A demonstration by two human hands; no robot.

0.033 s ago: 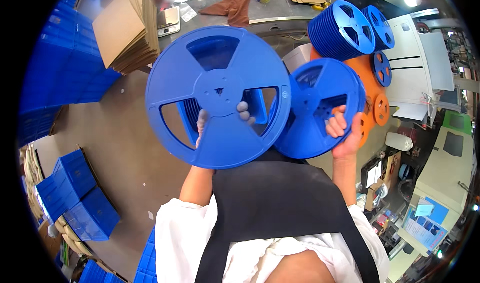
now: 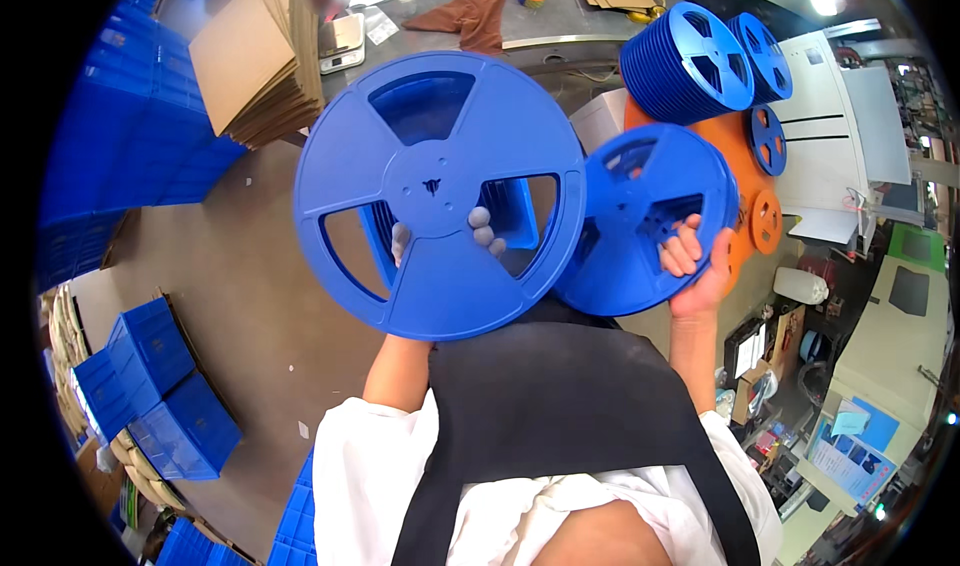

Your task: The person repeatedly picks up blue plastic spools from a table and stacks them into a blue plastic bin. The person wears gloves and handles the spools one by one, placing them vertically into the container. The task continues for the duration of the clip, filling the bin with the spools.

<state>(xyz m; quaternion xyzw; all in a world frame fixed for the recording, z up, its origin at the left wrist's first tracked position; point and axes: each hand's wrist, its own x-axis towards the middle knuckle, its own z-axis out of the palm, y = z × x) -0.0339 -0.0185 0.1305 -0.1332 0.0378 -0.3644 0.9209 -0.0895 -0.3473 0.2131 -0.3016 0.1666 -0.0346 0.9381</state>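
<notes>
A large blue reel (image 2: 440, 281) is held up face-on by the left hand (image 2: 483, 234), its lower spoke apparently gripped from behind; grey-tipped fingers are seen through the lower openings, while the palm is hidden. At 3 o'clock from it, a second blue reel (image 2: 632, 271) is pinched at the rim by the right hand (image 2: 706, 278); whether only one reel is held there cannot be told. Since the previous picture, the second blue reel has been tilted slightly, and its top opening is seen through more clearly. Neither grip has been released, so the work is judged to be at the handling stage. Farther out in the view, stacked reels (image 2: 660, 71) are seen at 1 o'clock, a brown cloth (image 2: 475, 21) on a desk (image 2: 560, 16) at 12, cardboard sheets (image 2: 240, 56) at 11 and blue boxes (image 2: 185, 426) at 8.
</notes>
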